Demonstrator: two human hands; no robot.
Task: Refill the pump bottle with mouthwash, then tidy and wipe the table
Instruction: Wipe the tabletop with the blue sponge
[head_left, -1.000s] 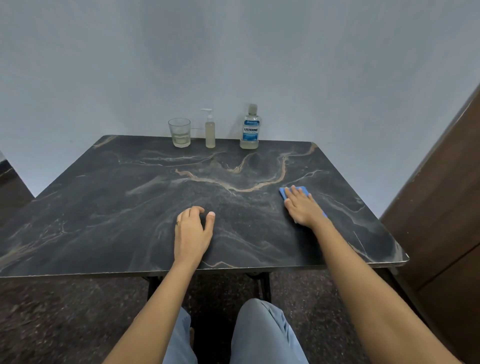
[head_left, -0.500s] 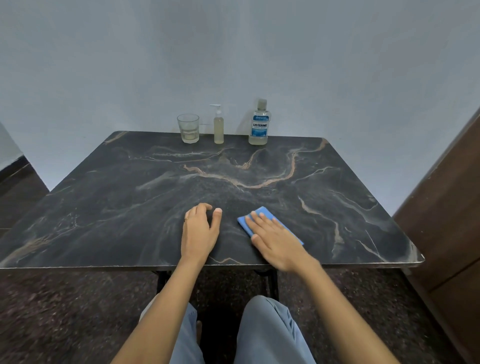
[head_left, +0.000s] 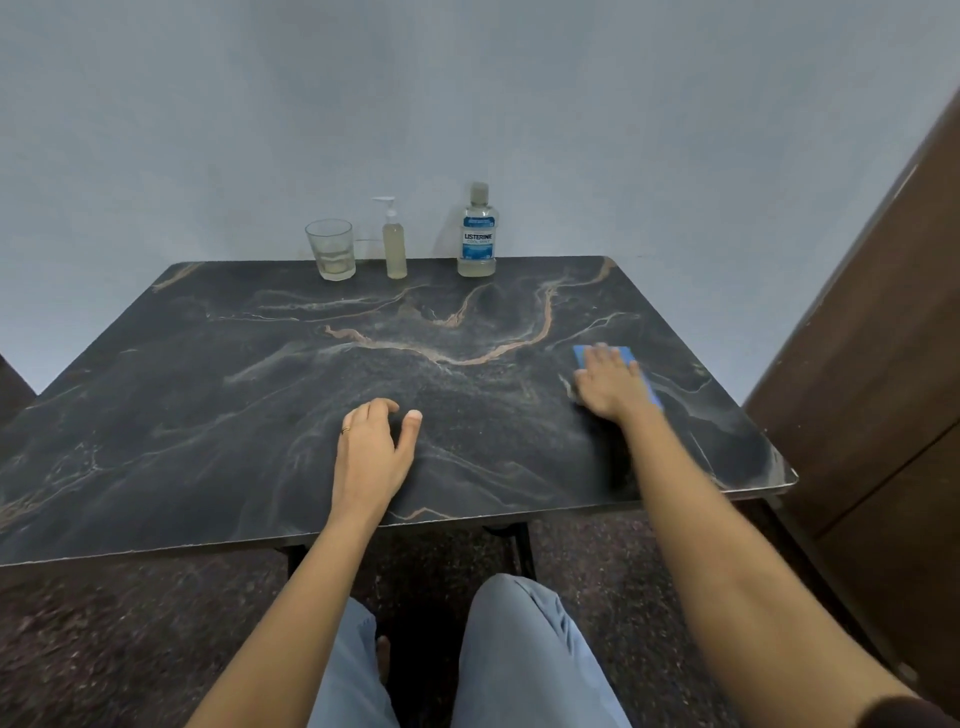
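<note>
Presently the right hand (head_left: 608, 387) is pressing straight fingers flat on the blue cloth (head_left: 626, 355) at the right of the surface (head_left: 234, 395), while the left hand (head_left: 371, 452) is resting empty, loosely curled; the cloth is looking soft, light, best palmed flat.

Only one view, from a wide-angle camera worn on the head. Placed above and slightly behind the near edge of the table (head_left: 208, 415), over the knees (head_left: 519, 649). Faces forward and down, toward the wall (head_left: 467, 104) behind the far edge. Near enough to take in both forearms, with the left hand (head_left: 371, 452) close to the middle of the frame and the right hand (head_left: 610, 387) further right. Covers almost the whole tabletop, except the near left corner.
</note>
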